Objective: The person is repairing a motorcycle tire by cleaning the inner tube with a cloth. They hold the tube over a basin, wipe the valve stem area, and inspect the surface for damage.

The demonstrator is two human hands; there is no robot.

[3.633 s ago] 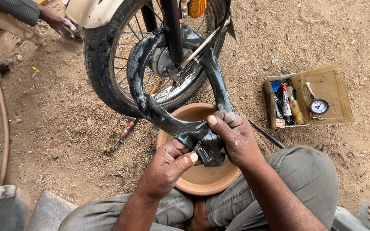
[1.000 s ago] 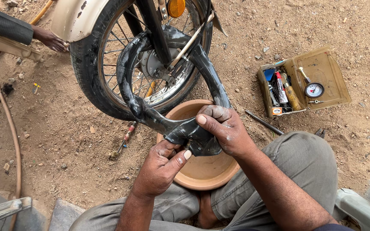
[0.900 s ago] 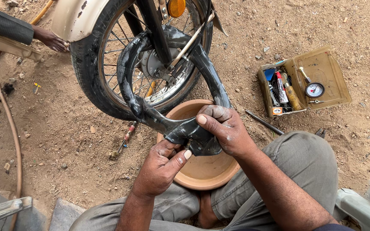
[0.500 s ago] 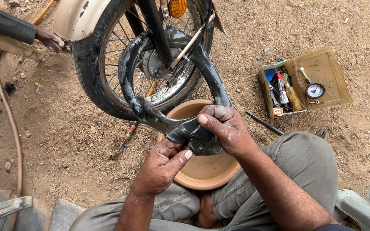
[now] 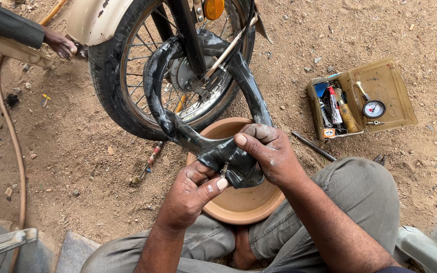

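Note:
A black rubber inner tube [image 5: 188, 134] loops out of a motorcycle wheel [image 5: 122, 96] and bends down over an orange-brown basin [image 5: 238, 205] on the dirt. My right hand [image 5: 269, 154] is wrapped around the folded lowest part of the tube. My left hand [image 5: 190, 194] pinches the same fold from below, its thumb beside a small metal valve stem [image 5: 223, 168]. Both hands sit above the basin, between my knees in grey trousers.
An open tan tool box [image 5: 362, 101] with a pressure gauge [image 5: 374, 108] and small tubes lies at the right. A thin metal rod [image 5: 313, 146] and a screwdriver [image 5: 150, 159] lie on the dirt. Another person's hand [image 5: 59, 45] rests by the mudguard; a hose [image 5: 13, 146] curves along the left.
The view has shifted slightly; my hands keep the same hold on the tube fold over the basin, with only small finger adjustments.

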